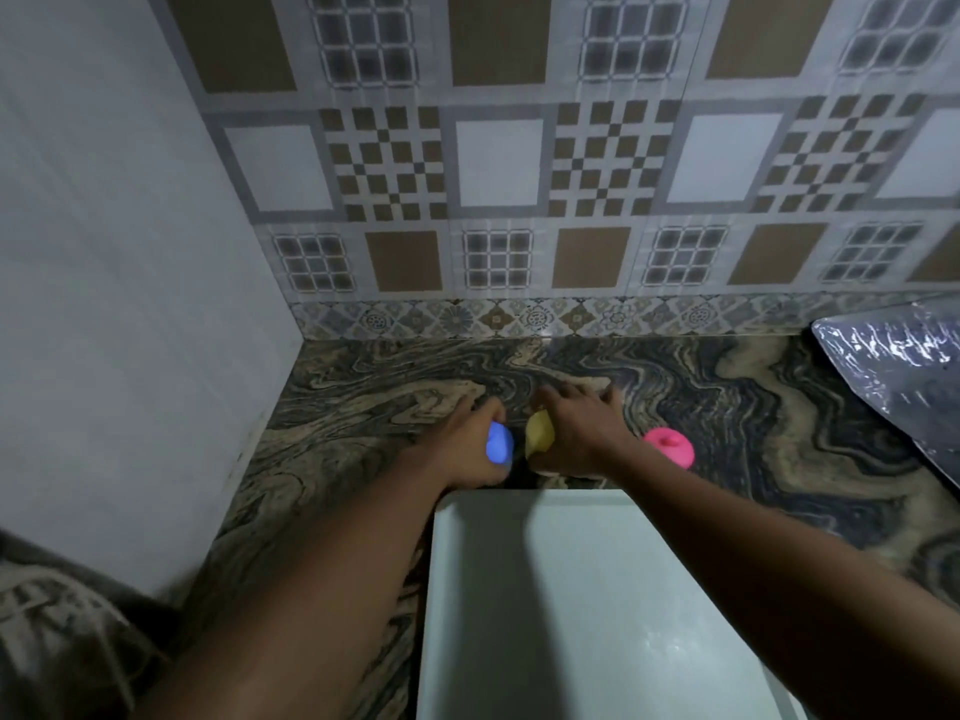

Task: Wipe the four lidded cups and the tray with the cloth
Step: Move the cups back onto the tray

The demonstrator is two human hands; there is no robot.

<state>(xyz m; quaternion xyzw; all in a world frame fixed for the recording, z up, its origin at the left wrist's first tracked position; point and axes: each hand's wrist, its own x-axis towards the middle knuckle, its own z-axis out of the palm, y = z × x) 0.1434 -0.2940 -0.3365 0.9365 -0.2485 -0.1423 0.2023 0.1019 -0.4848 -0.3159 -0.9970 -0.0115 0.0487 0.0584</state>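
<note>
Left hand [475, 446] grips blue cup [498, 443] — right hand [576, 433] on yellow cup [538, 432] (blurred).

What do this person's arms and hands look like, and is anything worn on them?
Both forearms are bare right down to the wrists: no sleeves show, and no gloves. I see no watch, bangle or ring on the left hand or the right hand, though the picture is dim and a little blurred, so small jewellery could go unseen. Nothing is marked on either arm.
</note>
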